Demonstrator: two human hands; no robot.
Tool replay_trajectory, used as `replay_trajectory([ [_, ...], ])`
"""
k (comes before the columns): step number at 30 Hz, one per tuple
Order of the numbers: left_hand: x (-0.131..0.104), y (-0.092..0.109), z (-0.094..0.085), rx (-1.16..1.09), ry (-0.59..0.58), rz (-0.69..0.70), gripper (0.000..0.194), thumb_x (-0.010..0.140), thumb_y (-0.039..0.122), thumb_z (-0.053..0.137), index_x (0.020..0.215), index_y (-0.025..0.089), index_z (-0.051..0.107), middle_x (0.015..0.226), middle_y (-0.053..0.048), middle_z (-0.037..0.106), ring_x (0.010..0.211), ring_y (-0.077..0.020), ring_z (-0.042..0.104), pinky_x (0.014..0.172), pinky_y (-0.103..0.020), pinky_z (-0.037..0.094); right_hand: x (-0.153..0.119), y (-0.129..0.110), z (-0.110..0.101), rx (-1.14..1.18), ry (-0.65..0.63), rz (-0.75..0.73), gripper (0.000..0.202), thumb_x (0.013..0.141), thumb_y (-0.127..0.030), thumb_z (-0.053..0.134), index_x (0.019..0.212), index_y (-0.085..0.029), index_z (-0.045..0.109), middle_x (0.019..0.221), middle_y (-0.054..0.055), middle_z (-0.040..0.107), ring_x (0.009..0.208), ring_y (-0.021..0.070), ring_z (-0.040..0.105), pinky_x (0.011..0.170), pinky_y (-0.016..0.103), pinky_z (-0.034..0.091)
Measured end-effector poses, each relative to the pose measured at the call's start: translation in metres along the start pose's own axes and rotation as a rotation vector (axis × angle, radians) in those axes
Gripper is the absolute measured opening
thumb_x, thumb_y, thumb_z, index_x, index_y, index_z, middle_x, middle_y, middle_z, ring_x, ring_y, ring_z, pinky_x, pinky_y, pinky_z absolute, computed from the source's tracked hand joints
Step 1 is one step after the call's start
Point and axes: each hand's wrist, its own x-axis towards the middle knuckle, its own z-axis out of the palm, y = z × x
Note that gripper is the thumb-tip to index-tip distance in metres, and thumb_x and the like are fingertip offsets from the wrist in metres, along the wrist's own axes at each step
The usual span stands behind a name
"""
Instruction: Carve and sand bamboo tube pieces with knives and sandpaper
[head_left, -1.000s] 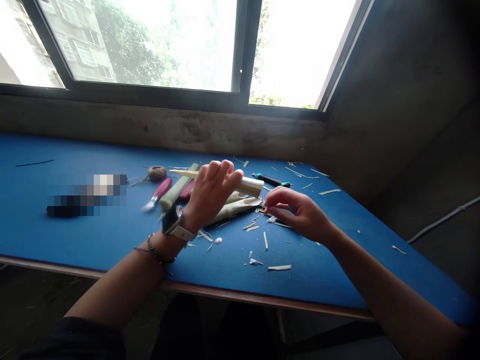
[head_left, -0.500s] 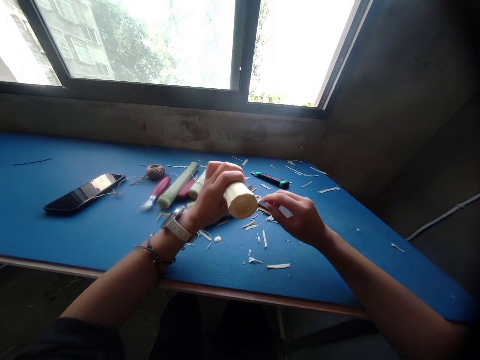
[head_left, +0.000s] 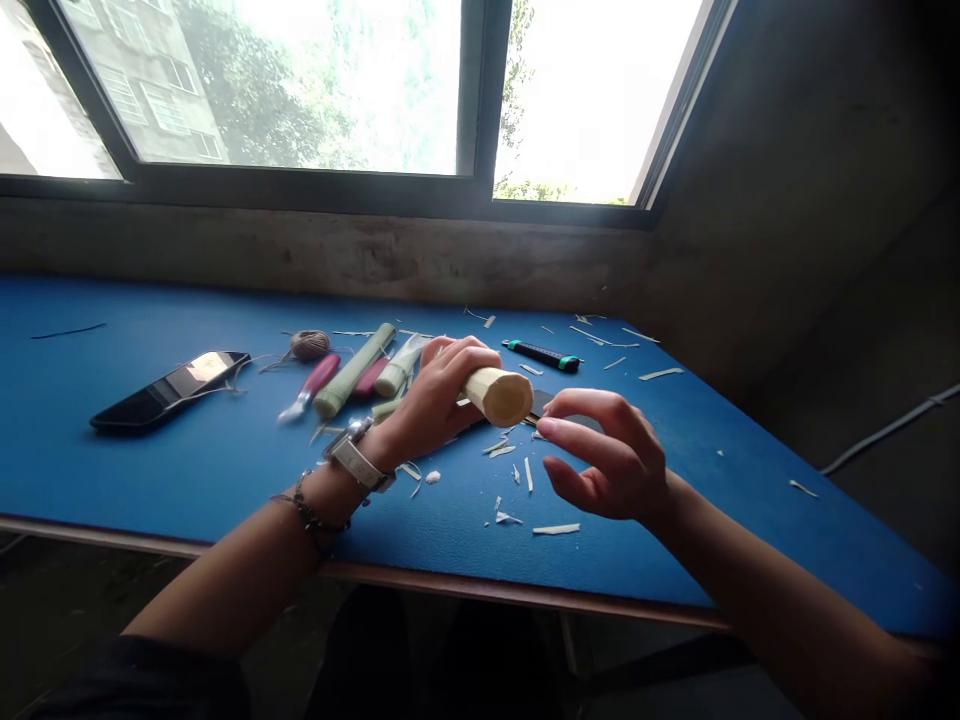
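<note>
My left hand, with a watch at its wrist, is wrapped round a pale peeled stalk piece. The cut round end of the stalk points right and toward me, above the table. My right hand is just to the right of that end, fingers apart and curved, with nothing seen in them. Behind those fingers a dark flat object lies on the table, partly hidden. Pale shavings are strewn below both hands.
A black and green utility knife lies behind the hands. To the left are green stalk pieces, a red-handled tool, a ball of twine and a phone. The blue table ends at a window wall.
My left hand has shifted the stalk piece slightly right and up. My right hand has drawn back to the right and its fingers have spread from a pinch.
</note>
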Motion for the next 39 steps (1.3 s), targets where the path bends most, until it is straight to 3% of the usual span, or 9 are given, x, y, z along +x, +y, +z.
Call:
replay_trajectory([
  [6, -0.004, -0.002, 0.001, -0.191, 0.038, -0.041, 0.03, 0.079, 0.03, 0.059, 0.101, 0.019, 0.042, 0.089, -0.002, 0.056, 0.075, -0.0127, 0.053, 0.071, -0.03, 0.043, 0.005, 0.001, 0.002, 0.097, 0.013, 0.057, 0.041, 0.083, -0.025, 0.05, 0.122, -0.027, 0.039, 0.095, 0.005, 0.06, 0.079, 0.0165, 0.06, 0.062, 0.029, 0.052],
  [9, -0.003, -0.002, 0.001, -0.255, 0.114, 0.065, 0.033, 0.079, 0.032, 0.057, 0.103, 0.02, 0.039, 0.09, -0.003, 0.051, 0.077, -0.0132, 0.051, 0.069, -0.03, 0.045, 0.006, 0.002, 0.005, 0.121, 0.07, 0.049, 0.041, 0.083, -0.024, 0.051, 0.122, -0.025, 0.039, 0.092, 0.005, 0.059, 0.078, 0.0163, 0.059, 0.061, 0.029, 0.052],
  [16, -0.002, -0.002, 0.001, -0.064, 0.214, 0.256, 0.038, 0.082, 0.036, 0.055, 0.113, 0.023, 0.036, 0.102, -0.006, 0.047, 0.091, -0.0173, 0.049, 0.078, -0.037, 0.047, 0.005, 0.008, 0.012, 0.134, 0.132, -0.008, 0.042, 0.081, -0.021, 0.053, 0.122, -0.02, 0.041, 0.091, 0.006, 0.057, 0.075, 0.0149, 0.057, 0.058, 0.028, 0.052],
  [25, -0.001, 0.001, 0.001, 0.038, 0.171, 0.218, 0.036, 0.084, 0.034, 0.055, 0.112, 0.022, 0.037, 0.104, -0.007, 0.048, 0.096, -0.018, 0.05, 0.082, -0.038, 0.048, 0.012, -0.005, 0.0, 0.075, 0.15, -0.134, 0.022, 0.082, -0.018, 0.049, 0.103, -0.023, 0.052, 0.083, 0.004, 0.056, 0.07, 0.0131, 0.056, 0.055, 0.026, 0.053],
  [31, 0.0, 0.004, 0.0, 0.164, 0.113, 0.207, 0.03, 0.085, 0.025, 0.054, 0.11, 0.023, 0.037, 0.104, -0.006, 0.05, 0.097, -0.017, 0.05, 0.083, -0.035, 0.047, 0.013, -0.011, -0.004, 0.004, 0.102, -0.167, 0.026, 0.081, -0.018, 0.05, 0.106, -0.026, 0.054, 0.082, 0.003, 0.057, 0.07, 0.0138, 0.057, 0.057, 0.027, 0.051],
  [36, -0.001, 0.001, -0.002, 0.353, 0.117, 0.286, 0.032, 0.083, 0.024, 0.058, 0.11, 0.023, 0.041, 0.102, -0.005, 0.049, 0.094, -0.0165, 0.047, 0.08, -0.031, 0.046, 0.019, -0.014, -0.003, -0.146, -0.018, -0.085, 0.017, 0.081, -0.019, 0.051, 0.096, -0.023, 0.059, 0.073, 0.001, 0.06, 0.06, 0.0116, 0.055, 0.054, 0.026, 0.047],
  [39, -0.002, -0.003, -0.004, 0.599, 0.123, 0.406, 0.031, 0.082, 0.022, 0.059, 0.11, 0.027, 0.047, 0.102, -0.004, 0.047, 0.095, -0.0168, 0.043, 0.082, -0.03, 0.042, 0.018, -0.014, 0.0, -0.172, -0.16, 0.065, 0.012, 0.08, -0.026, 0.056, 0.084, -0.016, 0.061, 0.074, 0.004, 0.064, 0.061, 0.014, 0.058, 0.054, 0.027, 0.046],
])
